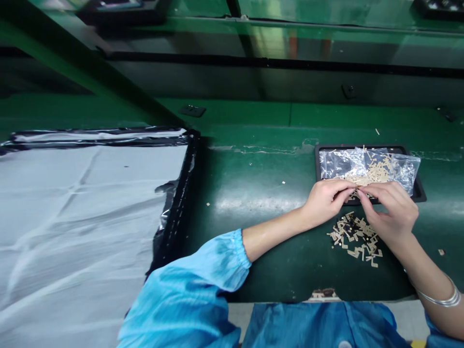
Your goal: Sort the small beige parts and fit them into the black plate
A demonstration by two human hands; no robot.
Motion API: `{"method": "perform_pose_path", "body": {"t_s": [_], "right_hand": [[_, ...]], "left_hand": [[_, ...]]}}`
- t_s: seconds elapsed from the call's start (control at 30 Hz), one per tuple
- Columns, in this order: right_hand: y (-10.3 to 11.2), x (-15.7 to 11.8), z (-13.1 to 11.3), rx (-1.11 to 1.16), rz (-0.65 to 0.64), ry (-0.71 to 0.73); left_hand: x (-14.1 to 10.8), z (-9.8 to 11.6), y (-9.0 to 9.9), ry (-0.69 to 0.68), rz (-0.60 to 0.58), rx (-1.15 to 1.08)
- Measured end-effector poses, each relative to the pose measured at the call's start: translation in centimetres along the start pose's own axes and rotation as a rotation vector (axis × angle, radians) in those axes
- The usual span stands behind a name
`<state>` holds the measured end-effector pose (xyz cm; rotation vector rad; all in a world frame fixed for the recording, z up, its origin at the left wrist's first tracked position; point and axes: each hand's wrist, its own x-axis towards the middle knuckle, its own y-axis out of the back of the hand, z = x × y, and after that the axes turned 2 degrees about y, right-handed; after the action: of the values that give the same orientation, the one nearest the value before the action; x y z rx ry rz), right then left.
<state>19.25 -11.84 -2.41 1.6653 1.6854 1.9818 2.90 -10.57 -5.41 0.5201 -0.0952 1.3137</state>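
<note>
My left hand (329,197) and my right hand (390,208) meet fingertip to fingertip over the front edge of a black tray (317,166). Both are closed in a pinch, around something small whose kind I cannot make out. Inside the tray lie clear plastic bags (339,163) and a heap of small beige pieces (379,169). Just in front of the tray, below my hands, a loose pile of small beige and black angular pieces (355,237) is spread on the green table (261,193).
At the left stands a large black-edged container covered with a white sheet (83,217). A green post (108,77) slants behind it. Toward the back lies a flat black plate (193,111). Tiny scraps dot the table, whose front edge has a chipped spot (324,294).
</note>
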Motion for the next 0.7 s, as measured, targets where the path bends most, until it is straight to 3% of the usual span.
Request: {"method": "perform_pose_path", "body": {"t_s": [0.37,0.6,0.7], "right_hand": [[-0.21,-0.29,-0.21,-0.043,-0.009,0.015],[-0.10,-0.23,-0.34,-0.064,-0.022,0.017],[0.20,-0.11,0.45,-0.066,0.001,-0.051]], "left_hand": [[-0.14,-0.36,0.04,-0.154,-0.019,0.150],[-0.11,-0.16,0.11,-0.142,-0.033,0.129],[0.10,0.17,0.40,-0.081,-0.015,0.054]]}}
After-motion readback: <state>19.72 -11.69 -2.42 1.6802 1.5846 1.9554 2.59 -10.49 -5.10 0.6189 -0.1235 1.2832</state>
